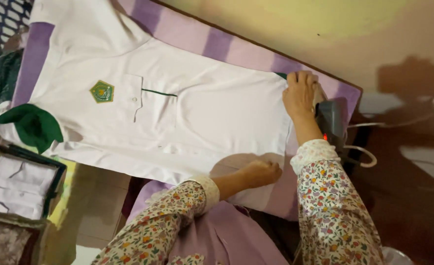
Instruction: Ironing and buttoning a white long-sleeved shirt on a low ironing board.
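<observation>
Head view: we look down on a white short-sleeved cotton shirt [187,103] spread flat across the middle of the frame.
Shirt details: we see a green collar [33,125] at the left edge, a green-and-yellow badge [102,91] at upper left, and a chest pocket with a dark green trim line [150,98] just right of the badge.
Surface: the shirt lies on a lilac-and-purple striped cloth [227,46] that runs from the top centre to the right of the frame.
Right hand [300,93]: right of centre, fingers curled down over the handle of a grey electric iron [331,122], which it grips at the shirt's hem edge; a small red light glows on the iron.
Left hand [261,172]: lower centre, closed into a loose fist, pressing on the shirt's lower edge; whether it pinches fabric we cannot tell.
Sleeves: both arms wear floral-print sleeves [335,211].
Cord: a white cable [364,152] loops at the right, beside the iron.
Lower left: folded white garments [11,186] sit in an open box.
</observation>
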